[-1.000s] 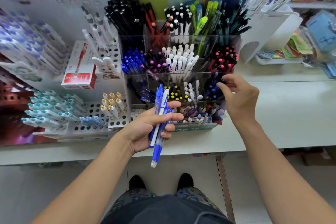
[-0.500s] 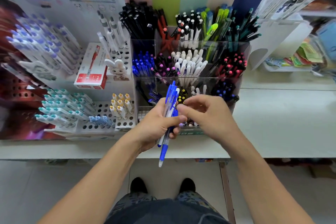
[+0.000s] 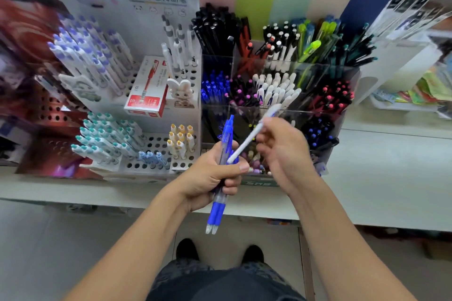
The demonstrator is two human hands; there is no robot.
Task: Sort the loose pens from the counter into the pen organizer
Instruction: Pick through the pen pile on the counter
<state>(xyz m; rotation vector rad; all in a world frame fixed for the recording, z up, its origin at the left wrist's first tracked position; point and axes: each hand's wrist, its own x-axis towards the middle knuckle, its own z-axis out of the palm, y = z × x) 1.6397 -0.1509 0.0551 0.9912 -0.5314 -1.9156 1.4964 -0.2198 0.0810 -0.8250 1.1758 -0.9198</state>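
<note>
Over white counter (image 3: 381, 178), left hand (image 3: 210, 178) grips two blue pens (image 3: 220, 193), right hand (image 3: 283, 149) one white pen (image 3: 254, 134).

In front of me, the pale worktop (image 3: 381, 178) carries the clear pen organizer (image 3: 342, 95) and white perforated pen racks (image 3: 156, 151).

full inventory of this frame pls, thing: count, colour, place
blue pens: a small bunch, blue and clear, gripped upright in left hand
white pen: one, white, slanted in right hand, over the organizer
pen organizer: one, clear, on counter, compartments full of black, blue, white, pink-tipped and green pens
counter: one, pale, across the frame
red box: one, red and white, left of organizer
rabbit figure: one, white, beside red box
peg racks: white, left, holding teal, yellow and purple-capped pens
shoes: two, black, on floor
left hand: grips blue pens
right hand: holds white pen
</note>
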